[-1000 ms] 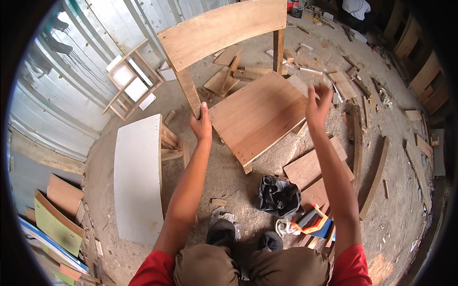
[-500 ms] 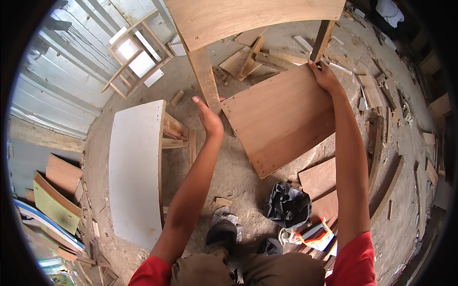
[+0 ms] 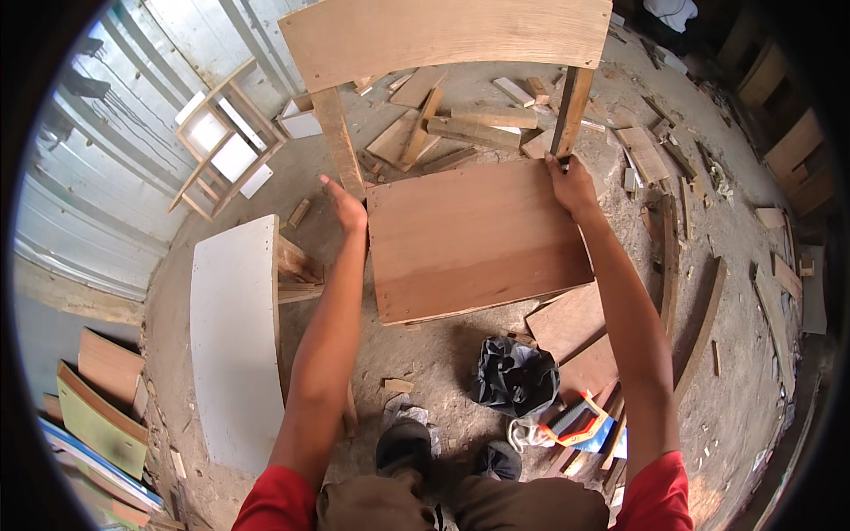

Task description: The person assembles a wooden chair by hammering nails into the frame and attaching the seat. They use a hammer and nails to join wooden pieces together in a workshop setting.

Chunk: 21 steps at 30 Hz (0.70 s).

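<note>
A wooden chair stands before me, with a reddish-brown plywood seat [image 3: 478, 239] and a curved, lighter backrest [image 3: 452, 40] on two uprights. My right hand [image 3: 574, 188] is closed around the far right corner of the seat, at the foot of the right upright. At the far left corner, my left hand [image 3: 345, 205] holds the chair's side beside the left upright; its thumb sticks up and its other fingers are mostly hidden behind the wood. A second piece with a white curved panel [image 3: 232, 332] and a wooden frame lies left of my left forearm.
Wood offcuts [image 3: 478, 128] litter the floor behind the chair. A black bag [image 3: 518, 376] and an orange-handled saw [image 3: 580, 420] lie near my feet. Curved panels [image 3: 102, 416] lean at the left. A small wooden frame [image 3: 221, 146] rests by the metal wall. Another person [image 3: 671, 11] is far right.
The chair has turned so that its seat's front edge faces me more squarely, and it has shifted left. Both hands have moved left with it, keeping to the far seat corners.
</note>
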Motion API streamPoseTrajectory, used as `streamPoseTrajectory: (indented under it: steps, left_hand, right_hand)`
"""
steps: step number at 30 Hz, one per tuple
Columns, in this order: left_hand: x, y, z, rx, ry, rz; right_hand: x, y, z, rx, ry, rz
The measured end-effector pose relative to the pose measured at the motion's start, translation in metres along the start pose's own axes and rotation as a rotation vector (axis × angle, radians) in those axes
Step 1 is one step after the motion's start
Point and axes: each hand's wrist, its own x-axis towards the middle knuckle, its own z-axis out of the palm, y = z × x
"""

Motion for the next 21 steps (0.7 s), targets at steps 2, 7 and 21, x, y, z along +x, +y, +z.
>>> streamPoseTrajectory:
  steps: [2,7,21]
  left_hand:
    - [-0.003,0.002,0.001,0.083,-0.081,-0.032]
    - [-0.011,0.016,-0.004,-0.072,-0.321,0.082]
    - [-0.047,0.018,-0.028,-0.289,-0.173,-0.304]
  right_hand:
    - [-0.009,0.002,-0.006,0.024,0.06,-0.025]
    - [-0.015,0.004,-0.009,0.054,0.132,-0.07]
    - [-0.021,0.003,-0.001,0.074,0.154,-0.034]
